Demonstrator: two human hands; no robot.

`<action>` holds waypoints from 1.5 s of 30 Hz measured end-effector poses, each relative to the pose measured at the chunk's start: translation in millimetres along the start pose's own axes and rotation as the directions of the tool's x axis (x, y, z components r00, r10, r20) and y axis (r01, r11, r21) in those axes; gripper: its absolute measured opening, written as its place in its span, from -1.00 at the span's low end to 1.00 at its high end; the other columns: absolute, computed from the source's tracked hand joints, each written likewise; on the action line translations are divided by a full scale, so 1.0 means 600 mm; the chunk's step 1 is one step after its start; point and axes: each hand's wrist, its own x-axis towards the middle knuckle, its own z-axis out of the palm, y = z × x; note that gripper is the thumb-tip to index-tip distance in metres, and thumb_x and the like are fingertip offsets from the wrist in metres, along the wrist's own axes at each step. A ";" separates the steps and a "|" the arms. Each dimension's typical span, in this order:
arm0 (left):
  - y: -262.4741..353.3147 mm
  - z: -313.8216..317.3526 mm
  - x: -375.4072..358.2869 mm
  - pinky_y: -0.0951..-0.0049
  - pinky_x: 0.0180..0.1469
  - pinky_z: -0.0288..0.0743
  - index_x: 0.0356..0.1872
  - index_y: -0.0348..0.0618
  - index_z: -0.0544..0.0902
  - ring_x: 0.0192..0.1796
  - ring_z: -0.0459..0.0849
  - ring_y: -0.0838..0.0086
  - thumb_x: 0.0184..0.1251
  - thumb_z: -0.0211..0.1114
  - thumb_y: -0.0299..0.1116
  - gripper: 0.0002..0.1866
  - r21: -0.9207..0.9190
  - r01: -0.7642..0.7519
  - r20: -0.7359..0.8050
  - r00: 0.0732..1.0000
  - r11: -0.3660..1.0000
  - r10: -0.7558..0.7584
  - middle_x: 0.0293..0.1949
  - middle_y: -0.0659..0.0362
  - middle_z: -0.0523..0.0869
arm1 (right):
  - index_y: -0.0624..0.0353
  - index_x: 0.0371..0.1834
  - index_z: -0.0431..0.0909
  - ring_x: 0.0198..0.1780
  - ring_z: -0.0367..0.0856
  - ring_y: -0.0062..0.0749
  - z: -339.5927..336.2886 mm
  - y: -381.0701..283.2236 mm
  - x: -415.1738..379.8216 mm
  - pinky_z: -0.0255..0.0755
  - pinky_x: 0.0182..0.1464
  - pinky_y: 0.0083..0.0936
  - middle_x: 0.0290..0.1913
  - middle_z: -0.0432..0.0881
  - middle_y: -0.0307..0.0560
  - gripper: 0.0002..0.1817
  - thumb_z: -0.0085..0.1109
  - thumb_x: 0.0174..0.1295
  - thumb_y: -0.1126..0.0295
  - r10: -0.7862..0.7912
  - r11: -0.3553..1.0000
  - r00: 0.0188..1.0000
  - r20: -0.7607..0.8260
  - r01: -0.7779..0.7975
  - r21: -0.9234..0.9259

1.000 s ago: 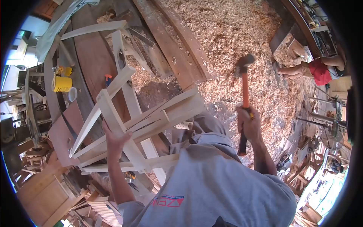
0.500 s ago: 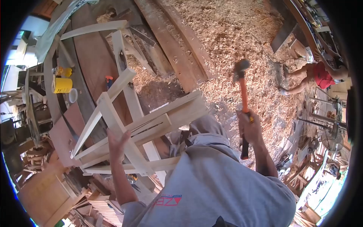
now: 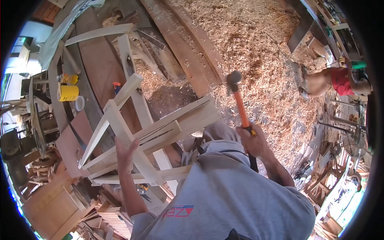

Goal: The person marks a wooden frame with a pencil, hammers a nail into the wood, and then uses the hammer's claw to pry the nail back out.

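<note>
R hand (image 3: 256,142) has just brought hammer (image 3: 241,109) in closer to wooden frame (image 3: 125,127), so its head's nearer the wood, tho' apart. R fingers wrap the handle; L hand (image 3: 125,155) has fingers clamped on frame's crosspiece, in front of torso (image 3: 228,188).

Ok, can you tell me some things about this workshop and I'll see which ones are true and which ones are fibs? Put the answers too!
The right hand holds a hammer. True.
The left hand is waving in the air. False: it is on the wooden frame.
Curly wood shavings lie on the floor. True.
The tub is blue. False: it is yellow.
Another person wears something red. True.
</note>
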 end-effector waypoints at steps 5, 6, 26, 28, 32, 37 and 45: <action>0.020 0.009 -0.005 0.34 0.37 0.28 0.47 -0.28 0.08 0.31 0.36 0.34 -0.04 0.63 -0.39 0.07 0.265 -0.246 0.067 0.969 0.932 0.236 0.24 0.10 0.37 | 0.17 -0.40 0.48 -0.78 0.28 -0.64 -0.022 0.018 0.003 0.18 -0.76 -0.59 -0.73 0.34 -0.34 -0.78 0.14 0.37 0.31 0.054 0.985 0.995 -0.089 -0.039 0.168; 0.014 0.012 -0.005 0.34 0.40 0.24 0.48 -0.28 0.03 0.34 0.33 0.33 -0.07 0.62 -0.42 0.11 0.274 -0.275 0.048 0.961 0.921 0.273 0.27 0.08 0.33 | 0.14 -0.45 0.46 -0.80 0.28 -0.62 -0.019 0.019 0.003 0.16 -0.77 -0.58 -0.76 0.32 -0.34 -0.74 0.15 0.39 0.27 0.075 0.984 0.994 -0.079 -0.061 0.166; -0.019 0.021 -0.002 0.29 0.41 0.27 0.57 -0.25 -0.17 0.41 0.37 0.13 -0.02 0.37 -0.43 0.13 0.436 -0.296 -0.069 0.930 0.850 0.360 0.41 -0.17 0.30 | 0.19 -0.27 0.42 -0.20 0.77 -0.20 0.101 -0.103 0.102 0.72 -0.15 -0.42 -0.20 0.70 0.14 -0.78 0.28 0.13 0.64 -0.245 0.740 0.968 0.052 0.152 0.655; -0.011 0.025 -0.007 0.25 0.45 0.21 0.57 -0.26 -0.12 0.48 0.27 0.09 0.01 0.36 -0.41 0.09 0.413 -0.245 -0.093 0.947 0.877 0.308 0.44 -0.22 0.25 | 0.18 -0.27 0.42 -0.21 0.78 -0.19 0.102 -0.113 0.095 0.73 -0.18 -0.43 -0.22 0.70 0.14 -0.77 0.27 0.12 0.65 -0.267 0.739 0.962 0.051 0.171 0.651; -0.019 0.025 -0.007 0.21 0.49 0.16 0.56 -0.26 -0.05 0.52 0.21 0.02 0.05 0.37 -0.38 0.05 0.504 -0.348 -0.112 0.881 0.790 0.459 0.45 -0.29 0.24 | 0.17 -0.25 0.40 -0.24 0.77 -0.20 0.102 -0.127 0.089 0.72 -0.19 -0.44 -0.23 0.70 0.13 -0.75 0.26 0.11 0.66 -0.280 0.744 0.958 0.066 0.173 0.646; 0.021 0.040 -0.029 0.14 0.49 0.15 0.51 -0.23 0.20 0.50 0.21 -0.05 0.11 0.39 -0.33 -0.11 0.656 -0.256 -0.081 0.911 0.710 0.404 0.42 -0.28 0.28 | 0.17 -0.24 0.37 -0.27 0.77 -0.20 0.106 -0.118 0.097 0.70 -0.21 -0.43 -0.24 0.70 0.14 -0.75 0.22 0.12 0.68 -0.339 0.733 0.939 0.057 0.226 0.642; 0.025 0.053 0.002 0.18 0.31 0.37 0.04 -0.06 0.69 0.21 0.55 0.22 0.24 0.34 -0.31 -0.67 0.827 -0.544 0.516 0.633 -0.142 0.577 -0.01 0.04 0.67 | 0.18 -0.23 0.38 -0.23 0.78 -0.17 0.105 -0.107 0.099 0.71 -0.20 -0.43 -0.23 0.70 0.16 -0.75 0.21 0.12 0.68 -0.343 0.716 0.937 0.062 0.218 0.663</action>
